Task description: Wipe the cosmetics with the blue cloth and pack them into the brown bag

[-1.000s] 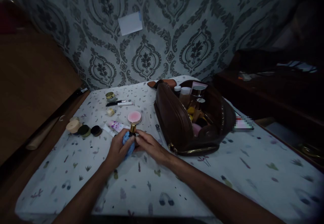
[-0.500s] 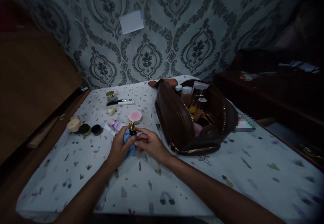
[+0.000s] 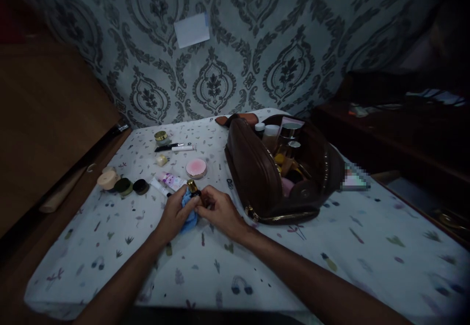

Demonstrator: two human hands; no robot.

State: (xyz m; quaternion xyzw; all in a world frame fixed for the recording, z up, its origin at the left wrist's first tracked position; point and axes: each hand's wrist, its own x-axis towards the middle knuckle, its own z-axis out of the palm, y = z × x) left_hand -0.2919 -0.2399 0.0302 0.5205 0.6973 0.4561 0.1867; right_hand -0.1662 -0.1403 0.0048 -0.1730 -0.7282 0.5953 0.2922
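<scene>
My left hand (image 3: 173,218) is closed around a bunched blue cloth (image 3: 189,223), which wraps part of a small dark bottle (image 3: 195,193) with a shiny gold cap. From the other side, the curled fingers of my right hand (image 3: 221,211) grip the bottle; its lower part is hidden. Just beyond my hands are a round pink compact (image 3: 196,168), a purple-patterned tube (image 3: 172,181) and a slim white tube (image 3: 159,187).
To the right stands an open brown leather bag (image 3: 253,168) with several bottles and cosmetics inside. Small jars (image 3: 123,186) sit at the left. Farther back are a gold-lidded jar (image 3: 160,137), a black pen-like item (image 3: 168,147) and a white one (image 3: 183,148). A patterned wall rises behind.
The bottle has tilted and sunk slightly between my hands. My right fingers have curled in closer against it, and the blue cloth has shifted a little.
</scene>
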